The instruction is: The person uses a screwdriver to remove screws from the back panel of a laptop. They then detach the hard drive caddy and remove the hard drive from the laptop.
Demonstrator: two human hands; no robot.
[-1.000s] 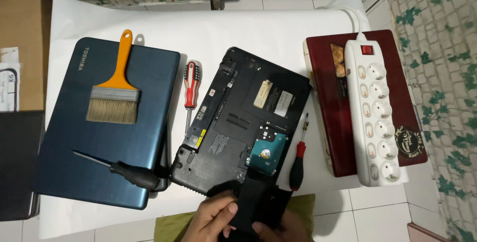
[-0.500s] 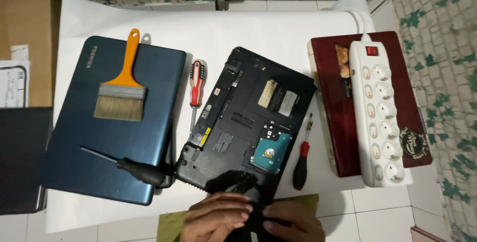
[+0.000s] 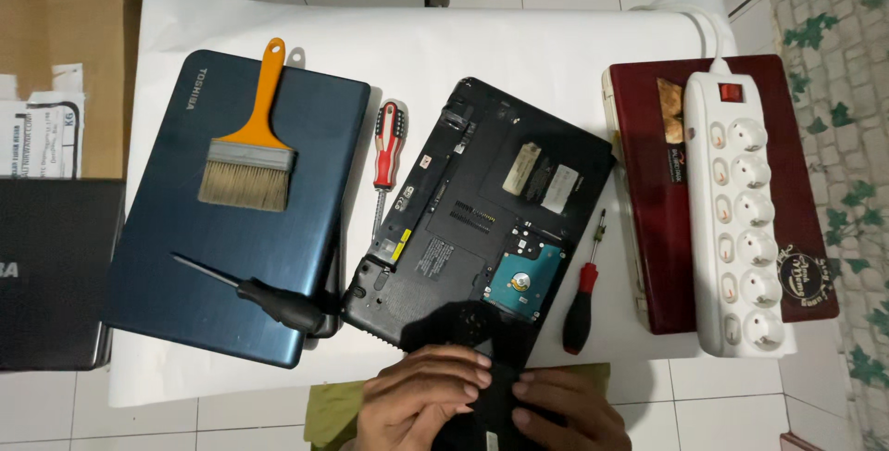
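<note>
An upturned black laptop [image 3: 482, 210] lies in the middle of the white table, its bottom open so that a hard drive [image 3: 523, 282] shows near the front corner. At the table's front edge both hands grip a black plastic cover panel [image 3: 468, 331]. My left hand [image 3: 421, 395] lies over its left side and my right hand [image 3: 565, 409] over its right side. The panel overlaps the laptop's near corner. Its lower part is hidden by my fingers.
A closed blue laptop [image 3: 236, 206] on the left carries an orange-handled paintbrush [image 3: 250, 141] and a black screwdriver [image 3: 264, 298]. Two red-handled screwdrivers [image 3: 387, 150] [image 3: 582, 303] flank the open laptop. A white power strip [image 3: 741, 215] rests on a dark red case [image 3: 648, 192] at right. A cardboard box [image 3: 56, 62] stands far left.
My hands and the black panel have shifted slightly toward the table's front edge; the view has tilted a little. The tools and laptops stay put.
</note>
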